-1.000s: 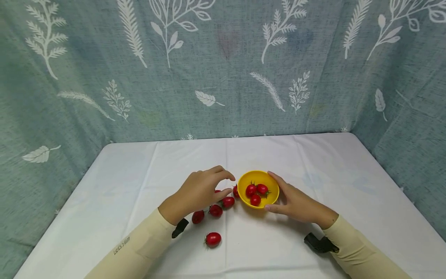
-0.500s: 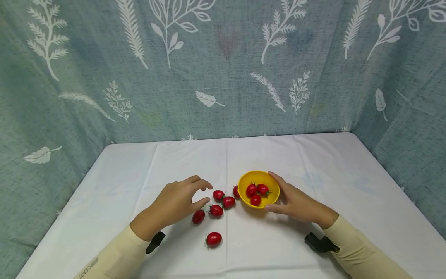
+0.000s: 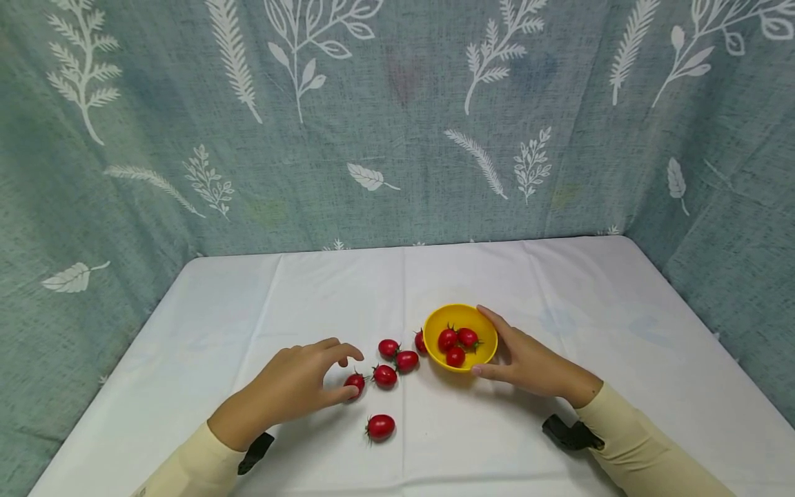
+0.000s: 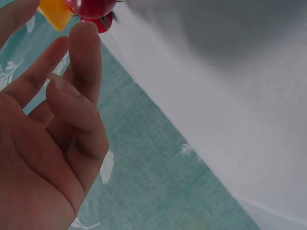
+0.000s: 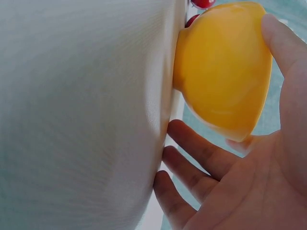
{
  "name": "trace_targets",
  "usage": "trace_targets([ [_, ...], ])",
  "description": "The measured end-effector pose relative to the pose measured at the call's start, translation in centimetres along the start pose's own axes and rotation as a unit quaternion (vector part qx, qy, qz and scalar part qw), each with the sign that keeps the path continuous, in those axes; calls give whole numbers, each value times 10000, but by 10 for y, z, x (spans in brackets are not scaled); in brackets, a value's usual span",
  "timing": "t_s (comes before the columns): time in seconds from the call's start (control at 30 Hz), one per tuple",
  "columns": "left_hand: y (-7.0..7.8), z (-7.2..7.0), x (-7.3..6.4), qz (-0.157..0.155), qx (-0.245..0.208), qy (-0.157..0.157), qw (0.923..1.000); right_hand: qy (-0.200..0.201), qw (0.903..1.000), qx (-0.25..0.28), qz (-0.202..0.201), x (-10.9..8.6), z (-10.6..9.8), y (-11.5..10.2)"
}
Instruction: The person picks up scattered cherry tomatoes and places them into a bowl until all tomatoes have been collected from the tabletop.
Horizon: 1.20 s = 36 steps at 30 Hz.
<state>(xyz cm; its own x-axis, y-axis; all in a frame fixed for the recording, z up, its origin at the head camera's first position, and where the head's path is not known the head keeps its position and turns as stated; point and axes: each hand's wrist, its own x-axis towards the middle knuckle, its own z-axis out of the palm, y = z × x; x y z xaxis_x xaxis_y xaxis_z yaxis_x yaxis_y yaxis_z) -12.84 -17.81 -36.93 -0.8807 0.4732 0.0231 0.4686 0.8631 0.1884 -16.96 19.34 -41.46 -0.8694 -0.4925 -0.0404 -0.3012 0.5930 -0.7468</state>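
The left hand (image 3: 292, 384) has its thumb and forefinger spread around the nearest tomato (image 3: 356, 381), its thumb partly covering the fruit; whether the skin actually meets it is hard to tell from these angles. Just to the right of that hand's fingertips lies a second tomato (image 3: 384, 376), and farther right and beyond the fingers sit a close-set pair of tomatoes (image 3: 406, 361). A lone tomato (image 3: 380, 428) lies below the left thumb, closer to the person. The right hand (image 3: 528, 362) holds the yellow bowl (image 3: 433, 351) by its rim with thumb and forefinger, while its other fingers rest on the white-covered tabletop (image 3: 323, 290). Three red tomatoes (image 3: 455, 356) lie inside the bowl, left of the right palm, and a half-hidden tomato (image 3: 419, 342) shows beside the bowl, on the side facing the left hand. Beyond both hands hangs a green leaf-patterned curtain (image 3: 397, 207).
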Motion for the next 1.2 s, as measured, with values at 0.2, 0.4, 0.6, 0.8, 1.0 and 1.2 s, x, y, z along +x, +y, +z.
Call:
trace_targets([
  [0.2, -1, 6, -3, -49, -31, -249, 9997, 7, 10000, -16, -24, 0, 0, 0],
  [0.4, -2, 10, -4, -19, -55, -303, 9995, 17, 10000, -45, -46, 1, 1, 1],
  [0.6, -4, 11, -3, -19, -145, -372, 9992, 46, 9999, -145, -49, 0, 1, 0],
  [0.8, -6, 14, -2, 108, -167, -384, 9991, 52, 9998, -189, -63, -1, 0, 0],
  [1.0, -7, 15, 0, 124, -161, -423, 9989, 64, 9998, -177, -64, -1, 0, 0],
  [1.2, -5, 16, 2, 78, -160, -473, 9987, 31, 10000, -66, -48, -1, 0, 1],
])
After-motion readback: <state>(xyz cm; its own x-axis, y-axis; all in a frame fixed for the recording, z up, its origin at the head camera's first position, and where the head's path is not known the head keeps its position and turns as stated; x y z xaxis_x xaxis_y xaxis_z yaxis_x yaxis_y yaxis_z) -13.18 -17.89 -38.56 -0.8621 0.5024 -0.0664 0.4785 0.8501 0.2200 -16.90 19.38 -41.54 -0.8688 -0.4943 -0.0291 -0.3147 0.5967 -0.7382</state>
